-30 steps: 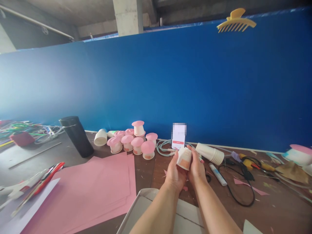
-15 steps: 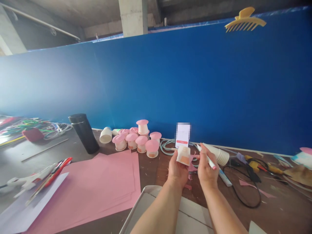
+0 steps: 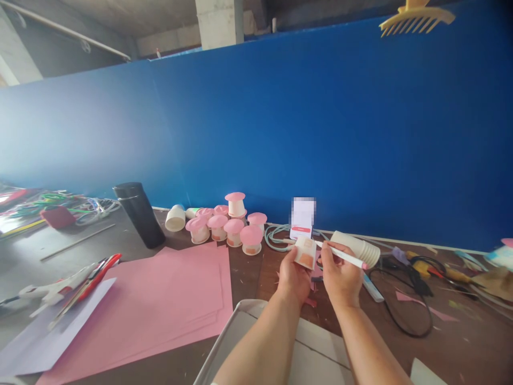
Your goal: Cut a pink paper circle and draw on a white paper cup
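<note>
My left hand [image 3: 292, 278] is closed around a small white paper cup [image 3: 305, 252] with an orange patch on its side, held above the brown table [image 3: 460, 342]. My right hand [image 3: 340, 275] pinches a white pen with a pink end [image 3: 344, 258], its tip touching the cup. Both hands hover just in front of a small standing card with a red strip [image 3: 302, 219].
A cluster of pink-capped cup mushrooms [image 3: 228, 224] stands by the blue wall [image 3: 320, 133]. A stack of white cups [image 3: 356, 248] lies to the right. Pink paper sheets [image 3: 160, 299], a black flask [image 3: 138, 214], a white tray [image 3: 240, 342], cables and tools [image 3: 412, 272] surround me.
My right hand let go of the cup, came up holding the pen, and has now brought its tip onto the cup. The left hand keeps the cup and has risen slightly.
</note>
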`<state>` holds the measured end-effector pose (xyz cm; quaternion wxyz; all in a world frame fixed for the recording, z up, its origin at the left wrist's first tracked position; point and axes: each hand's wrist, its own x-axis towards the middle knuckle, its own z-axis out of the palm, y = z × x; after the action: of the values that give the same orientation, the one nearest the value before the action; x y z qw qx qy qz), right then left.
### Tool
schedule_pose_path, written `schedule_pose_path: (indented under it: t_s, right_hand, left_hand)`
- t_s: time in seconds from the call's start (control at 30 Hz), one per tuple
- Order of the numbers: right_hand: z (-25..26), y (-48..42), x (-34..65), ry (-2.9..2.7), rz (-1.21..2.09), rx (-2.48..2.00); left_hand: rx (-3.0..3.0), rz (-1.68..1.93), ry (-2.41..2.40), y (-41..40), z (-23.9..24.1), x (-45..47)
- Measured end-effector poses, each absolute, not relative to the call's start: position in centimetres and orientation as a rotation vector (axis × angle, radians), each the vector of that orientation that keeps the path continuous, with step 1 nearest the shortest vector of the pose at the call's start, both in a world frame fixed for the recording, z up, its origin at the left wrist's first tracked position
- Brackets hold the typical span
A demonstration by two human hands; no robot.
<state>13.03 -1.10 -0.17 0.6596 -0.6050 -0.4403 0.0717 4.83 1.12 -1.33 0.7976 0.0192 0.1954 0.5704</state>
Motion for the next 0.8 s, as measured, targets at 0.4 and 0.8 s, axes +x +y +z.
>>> schedule_pose_path:
  t_s: [0.4, 0.8]
  right_hand:
    - [-0.21, -0.85, 13.37, -1.044, 0.076, -1.396]
    - [0.06, -0.98, 13.30, -1.065, 0.061, -1.415]
  left_hand:
    - [0.042, 1.201, 0.446, 1.04, -0.93, 4.90]
    - [0.044, 1.202, 0.438, 0.94, -0.80, 4.84]
